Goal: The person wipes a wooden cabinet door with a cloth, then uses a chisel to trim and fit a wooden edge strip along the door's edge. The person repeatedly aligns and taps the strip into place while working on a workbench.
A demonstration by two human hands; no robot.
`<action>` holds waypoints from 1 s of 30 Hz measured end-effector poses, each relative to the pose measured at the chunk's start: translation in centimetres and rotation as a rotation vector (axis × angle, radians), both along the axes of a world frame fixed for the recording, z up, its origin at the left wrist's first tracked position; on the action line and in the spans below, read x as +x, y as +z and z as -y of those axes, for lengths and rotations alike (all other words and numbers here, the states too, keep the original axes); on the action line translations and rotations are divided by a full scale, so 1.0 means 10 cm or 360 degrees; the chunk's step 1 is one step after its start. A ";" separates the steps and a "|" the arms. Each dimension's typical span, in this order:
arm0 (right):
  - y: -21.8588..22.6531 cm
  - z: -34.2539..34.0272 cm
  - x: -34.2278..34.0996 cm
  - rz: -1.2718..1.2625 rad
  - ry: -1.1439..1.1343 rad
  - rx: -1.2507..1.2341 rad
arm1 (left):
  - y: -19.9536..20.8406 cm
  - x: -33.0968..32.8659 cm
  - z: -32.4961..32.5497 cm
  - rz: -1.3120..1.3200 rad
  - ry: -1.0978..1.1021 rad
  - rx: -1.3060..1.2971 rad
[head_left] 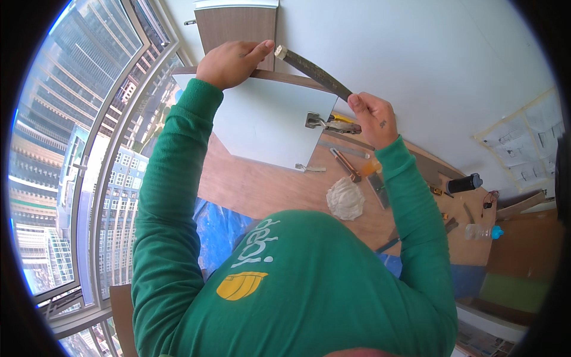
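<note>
- Cabinet door (262, 122), white-faced with a brown edge, stands in the far middle of the head view, over the plywood worktop (244, 184).
- Left hand (229, 64) lies over the door's far edge, thumb pointing right; the other fingers are mostly hidden, so I cannot tell whether they are clamped on it.
- Right hand (373, 119) has its fingers closed around a dark stick (315, 72) with a pale, rough end, which reaches left toward the left thumb.
- Metal hinge (313, 121) sits on the door's right side, its arm just left of the right hand; a second hinge (309, 168) is at the near edge.
- Right of the door, on the worktop, are a utility knife (345, 164) and a crumpled white cloth (345, 199); farther right lies a clear bottle (477, 232) with a blue cap.
- Blue plastic sheeting (219, 229) shows at the near left, beside the worktop.
</note>
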State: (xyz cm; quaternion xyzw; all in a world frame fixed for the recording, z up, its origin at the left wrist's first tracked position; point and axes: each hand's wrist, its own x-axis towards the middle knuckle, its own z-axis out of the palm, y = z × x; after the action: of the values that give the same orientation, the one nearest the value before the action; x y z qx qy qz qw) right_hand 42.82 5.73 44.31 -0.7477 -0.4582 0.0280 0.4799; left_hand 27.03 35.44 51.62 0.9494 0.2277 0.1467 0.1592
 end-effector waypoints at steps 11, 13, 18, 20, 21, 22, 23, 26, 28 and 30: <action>-0.04 0.18 0.09 0.0388 -0.0104 -0.0054 | -0.01 0.00 0.02 -0.0007 -0.0035 0.0056; -0.05 0.18 0.11 0.0321 -0.0122 0.0013 | -0.06 0.01 -0.01 0.0057 -0.0048 0.0069; 0.06 0.03 0.05 0.0311 -0.0080 0.0067 | -0.02 -0.04 0.02 0.0014 -0.0047 0.0052; 0.05 0.04 0.06 0.0356 -0.0042 0.0007 | -0.01 -0.07 0.02 0.0028 -0.0060 0.0077; -0.01 0.09 0.12 0.0370 -0.0017 -0.0014 | -0.04 -0.07 0.01 0.0067 -0.0068 0.0077; -0.06 0.14 0.17 0.0386 0.0006 -0.0036 | -0.06 -0.08 0.01 0.0107 -0.0078 0.0076; -0.11 0.19 0.21 0.0401 0.0016 -0.0028 | -0.05 -0.08 0.01 0.0095 -0.0070 0.0072; -0.18 0.25 0.24 0.0337 0.0047 0.0048 | -0.02 -0.09 0.04 0.0070 -0.0061 0.0064; -0.14 0.20 0.22 0.0153 0.0062 0.0154 | -0.01 -0.11 0.05 0.0072 -0.0084 0.0053; -0.02 0.09 0.14 0.0098 0.0139 0.0201 | -0.02 -0.15 0.05 0.0080 -0.0060 0.0072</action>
State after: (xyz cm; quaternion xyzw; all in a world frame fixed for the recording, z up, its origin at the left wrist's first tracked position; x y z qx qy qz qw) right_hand 44.17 4.83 44.12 -0.6958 -0.5057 -0.0029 0.5101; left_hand 25.52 34.89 51.46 0.9529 0.2024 0.1725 0.1460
